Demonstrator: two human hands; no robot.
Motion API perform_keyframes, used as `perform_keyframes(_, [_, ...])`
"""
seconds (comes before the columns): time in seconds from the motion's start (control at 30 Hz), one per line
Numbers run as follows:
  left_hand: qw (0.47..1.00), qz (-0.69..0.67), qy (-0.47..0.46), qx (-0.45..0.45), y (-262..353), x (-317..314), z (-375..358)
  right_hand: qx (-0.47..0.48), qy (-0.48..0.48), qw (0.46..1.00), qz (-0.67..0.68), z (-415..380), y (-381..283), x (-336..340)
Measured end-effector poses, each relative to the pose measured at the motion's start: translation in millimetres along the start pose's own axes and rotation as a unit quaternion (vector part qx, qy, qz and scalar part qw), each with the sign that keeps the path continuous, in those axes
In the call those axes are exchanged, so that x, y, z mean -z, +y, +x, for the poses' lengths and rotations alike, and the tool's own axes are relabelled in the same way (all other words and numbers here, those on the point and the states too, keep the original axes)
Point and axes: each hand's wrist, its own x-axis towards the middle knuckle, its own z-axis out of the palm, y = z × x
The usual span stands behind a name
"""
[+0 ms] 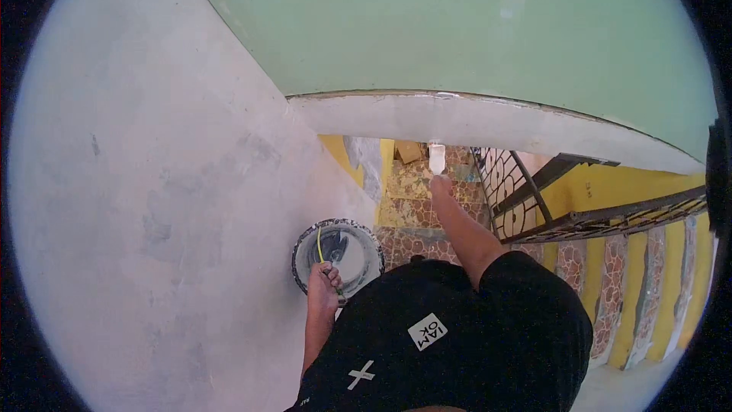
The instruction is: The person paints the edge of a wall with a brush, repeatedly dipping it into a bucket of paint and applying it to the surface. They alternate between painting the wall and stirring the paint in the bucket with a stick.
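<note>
My left hand [325, 278] is closed around the yellow handle [320, 246] of a black paint bucket [296, 263], held near my waist beside the white wall. Pale paint [352, 265] sits inside the bucket, and its rim is smeared with white. With my arm stretched out ahead, my right hand [441, 184] grips a white-coated paintbrush [437, 159]. The brush's tip overlaps the lower edge of a white beam [366, 116] in this view. My fingers hide most of the brush's handle.
A pale, patchy wall [152, 183] rises on the left, and a green surface [473, 30] spans the top. Below are stone-patterned steps [412, 212] with a cardboard piece [409, 152]. To the right, a dark metal railing [564, 225] borders more yellow-edged stairs [639, 282].
</note>
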Motion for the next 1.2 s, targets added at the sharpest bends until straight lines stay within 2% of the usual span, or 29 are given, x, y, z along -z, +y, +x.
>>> perform_keyframes(0.17, [1.0, -0.015, -0.016, 0.009, 1.5, -2.5, -1.1, -0.007, 0.043, 0.999, -0.021, -14.5, -1.0, -3.9])
perform_keyframes(0.27, [1.0, -0.015, 0.003, 0.001, 4.8, -14.6, -10.9, -0.003, 0.03, 0.998, -0.053, -35.2, -35.2, 1.1])
perform_keyframes(0.33, [1.0, -0.008, 0.002, 0.006, 1.8, -12.2, -6.5, 0.07, 0.124, 0.99, -0.002, -47.6, -63.6, 0.4])
perform_keyframes(0.37, [1.0, 0.003, 0.001, 0.012, -0.3, -9.4, -5.7, 0.066, 0.121, 0.99, -0.004, -51.7, -78.6, 7.7])
perform_keyframes(0.43, [1.0, 0.006, 0.011, 0.004, -2.0, -9.8, -4.8, 0.019, 0.019, 0.999, -0.024, -54.5, -101.5, 19.1])
perform_keyframes(0.57, [1.0, -0.001, -0.008, 0.009, -8.3, -1.2, 4.1, -0.053, 0.039, 0.991, -0.116, -43.1, -104.4, 10.3])
perform_keyframes(0.63, [1.0, 0.003, -0.006, 0.01, -5.7, -2.4, 5.8, -0.011, 0.027, 0.999, -0.038, -53.6, -113.2, 17.6])
perform_keyframes(0.73, [1.0, 0.02, 0.002, 0.016, -3.5, -3.7, -1.0, -0.063, -0.013, 0.997, -0.032, -75.8, -140.2, 31.3])
perform_keyframes(0.77, [0.999, 0.035, -0.005, 0.009, 0.7, -4.2, 1.6, -0.061, -0.013, 0.987, -0.147, -53.7, -116.5, 19.2])
perform_keyframes(0.83, [0.999, 0.034, -0.001, 0.015, 2.2, -5.7, 3.1, -0.084, -0.005, 0.99, -0.109, -37.5, -82.4, 10.7])
perform_keyframes(1.07, [1.0, -0.001, -0.017, 0.013, -5.7, 5.7, 14.4, -0.245, 0.009, 0.967, 0.067, -31.5, -61.5, 6.5])
perform_keyframes(1.2, [1.0, -0.003, -0.018, 0.005, -8.5, 3.3, 12.7, -0.175, -0.041, 0.983, -0.035, -69.7, -114.2, 23.0])
